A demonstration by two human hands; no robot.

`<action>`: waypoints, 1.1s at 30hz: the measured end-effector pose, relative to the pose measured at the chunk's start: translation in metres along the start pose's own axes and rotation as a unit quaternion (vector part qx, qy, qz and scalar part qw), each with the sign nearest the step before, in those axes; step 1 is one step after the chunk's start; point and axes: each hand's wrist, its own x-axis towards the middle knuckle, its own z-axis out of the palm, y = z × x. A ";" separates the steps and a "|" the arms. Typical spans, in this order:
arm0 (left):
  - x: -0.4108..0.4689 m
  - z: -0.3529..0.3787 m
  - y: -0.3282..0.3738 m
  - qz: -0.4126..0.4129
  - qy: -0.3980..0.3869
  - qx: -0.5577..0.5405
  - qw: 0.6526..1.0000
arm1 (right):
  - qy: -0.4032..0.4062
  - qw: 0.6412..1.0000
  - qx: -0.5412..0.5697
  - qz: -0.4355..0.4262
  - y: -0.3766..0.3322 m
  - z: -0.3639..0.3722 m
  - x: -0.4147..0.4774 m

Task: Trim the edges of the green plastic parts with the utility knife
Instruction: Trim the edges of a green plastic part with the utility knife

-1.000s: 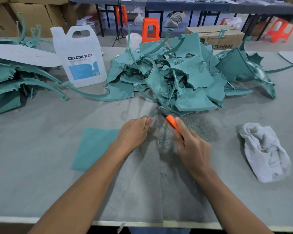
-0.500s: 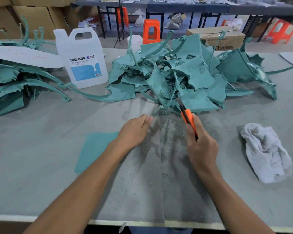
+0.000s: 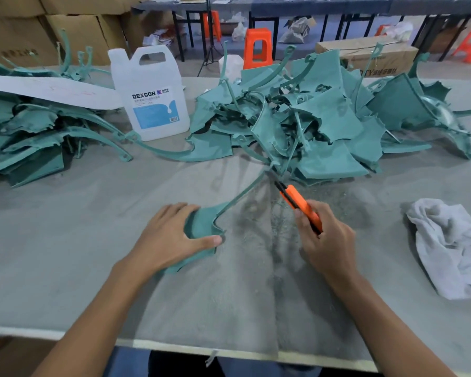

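Observation:
A green plastic part (image 3: pixel 201 224) lies on the grey table, its thin curved arm reaching up and right toward the pile. My left hand (image 3: pixel 169 238) holds its broad end, fingers over the top and thumb along the lower edge. My right hand (image 3: pixel 324 240) grips the orange utility knife (image 3: pixel 299 204), whose blade tip sits at the far end of the part's thin arm. A big heap of green parts (image 3: pixel 324 123) lies behind. Another heap of green parts (image 3: pixel 27 131) is at the far left.
A white DEXCON jug (image 3: pixel 150 93) stands at the back left of centre. A crumpled white cloth (image 3: pixel 452 246) lies at the right. Green shavings (image 3: pixel 272 221) dust the table between my hands. Cardboard boxes (image 3: pixel 365 54) and orange stools (image 3: pixel 257 46) stand beyond the table.
My left hand has pulled a green part out toward me and now holds its broad end. My right hand with the knife has shifted slightly left, blade at the part's thin arm.

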 end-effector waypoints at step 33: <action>0.027 0.031 0.044 0.028 0.064 -0.047 0.996 | -0.287 0.930 -0.212 -0.091 -0.017 -0.002 0.027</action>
